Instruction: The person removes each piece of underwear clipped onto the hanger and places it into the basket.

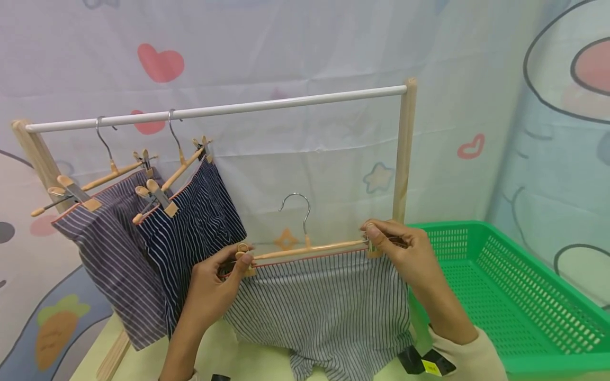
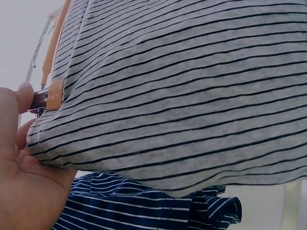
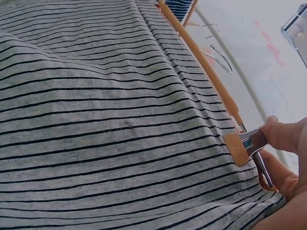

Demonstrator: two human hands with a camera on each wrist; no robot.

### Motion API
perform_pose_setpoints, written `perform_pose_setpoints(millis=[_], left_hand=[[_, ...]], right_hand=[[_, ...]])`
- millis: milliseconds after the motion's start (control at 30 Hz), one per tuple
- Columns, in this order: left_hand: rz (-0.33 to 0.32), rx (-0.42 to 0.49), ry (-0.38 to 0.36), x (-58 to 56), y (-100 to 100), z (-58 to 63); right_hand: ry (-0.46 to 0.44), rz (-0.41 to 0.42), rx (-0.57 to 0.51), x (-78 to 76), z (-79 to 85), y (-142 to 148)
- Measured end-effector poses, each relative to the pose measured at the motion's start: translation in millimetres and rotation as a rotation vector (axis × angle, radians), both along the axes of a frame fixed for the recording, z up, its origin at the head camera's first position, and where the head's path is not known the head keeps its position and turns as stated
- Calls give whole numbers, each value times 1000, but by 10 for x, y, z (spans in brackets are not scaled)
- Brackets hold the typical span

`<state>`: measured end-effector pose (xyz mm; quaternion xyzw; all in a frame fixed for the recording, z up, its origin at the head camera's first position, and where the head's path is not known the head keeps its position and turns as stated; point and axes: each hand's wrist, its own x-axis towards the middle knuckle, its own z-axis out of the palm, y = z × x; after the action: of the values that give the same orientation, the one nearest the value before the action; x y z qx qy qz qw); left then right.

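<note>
Light grey shorts with dark stripes (image 1: 329, 296) hang by their waistband from a wooden clip hanger (image 1: 314, 247) with a metal hook pointing up. At the hanger's left end, my left hand (image 1: 209, 288) pinches the clip (image 2: 55, 95) between thumb and fingers. My right hand (image 1: 416, 256) pinches the other clip (image 3: 236, 149) at the right end. In both wrist views the clip's wooden pads sit over the edge of the cloth. The shorts are held in front of the rack, below its white rail (image 1: 286, 103), and their lower part drapes down to the table.
Purple-grey striped shorts (image 1: 109, 248) and navy striped shorts (image 1: 190, 211) hang on clip hangers at the rack's left. A green plastic basket (image 1: 534, 296) stands on the right. The rack's wooden post (image 1: 404, 159) rises behind my right hand. A printed cloth backdrop (image 1: 305, 47) is behind.
</note>
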<state>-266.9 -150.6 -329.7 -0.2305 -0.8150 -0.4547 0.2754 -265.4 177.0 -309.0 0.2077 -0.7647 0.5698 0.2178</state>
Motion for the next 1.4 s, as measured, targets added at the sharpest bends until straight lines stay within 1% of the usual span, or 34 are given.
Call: perform_pose_setpoints(millis=[167, 400, 667, 1000, 1167, 1300, 1400], left_hand=[[-5, 0, 7, -4, 1, -3], [-2, 4, -14, 0, -3, -17], [-2, -7, -16, -12, -24, -46], [1, -1, -8, -12, -26, -37], [6, -22, -3, -5, -23, -15], [9, -25, -7, 57, 9, 56], [10, -25, -7, 163, 65, 153]], right_hand=[[-1, -2, -15, -5, -12, -1], [13, 2, -27, -14, -32, -14], [7, 13, -40, -25, -65, -22], [22, 27, -76, -44, -60, -41], [34, 42, -90, -42, -47, -37], [29, 48, -90, -36, -36, -35], [17, 58, -100, -36, -31, -34]])
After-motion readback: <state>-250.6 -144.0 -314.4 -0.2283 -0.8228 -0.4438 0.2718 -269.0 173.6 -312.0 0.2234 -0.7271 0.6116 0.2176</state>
